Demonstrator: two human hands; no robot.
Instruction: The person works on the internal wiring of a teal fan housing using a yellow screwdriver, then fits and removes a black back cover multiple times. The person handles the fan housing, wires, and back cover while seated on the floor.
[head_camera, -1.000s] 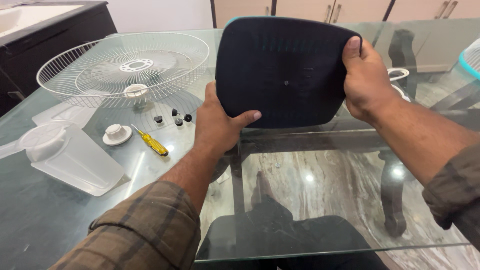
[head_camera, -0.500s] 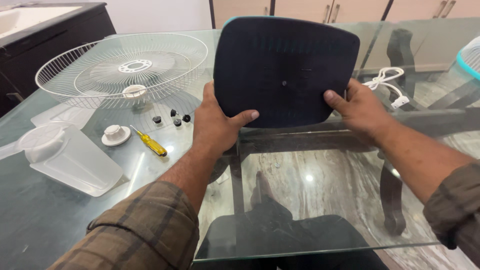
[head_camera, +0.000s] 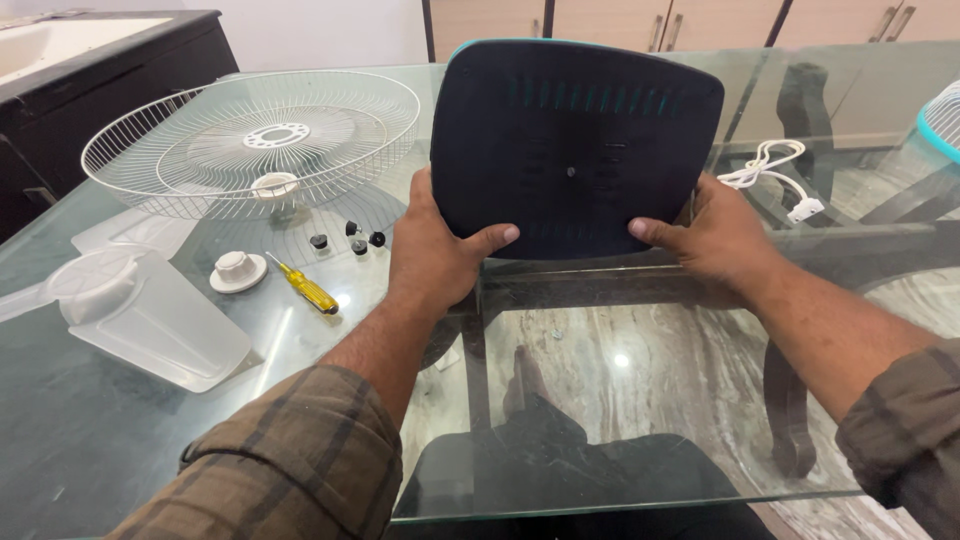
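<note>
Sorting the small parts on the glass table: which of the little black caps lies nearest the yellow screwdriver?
The leftmost black cap, at the end of the row. It lies closest to the yellow screwdriver; the other two caps lie further right, toward the left hand.

The right hand (head_camera: 722, 235) slid down from the upper right corner of the dark blue fan base (head_camera: 575, 145) to its lower right edge. The base tipped from a rightward lean to stand squarer and more upright between both hands.
</note>
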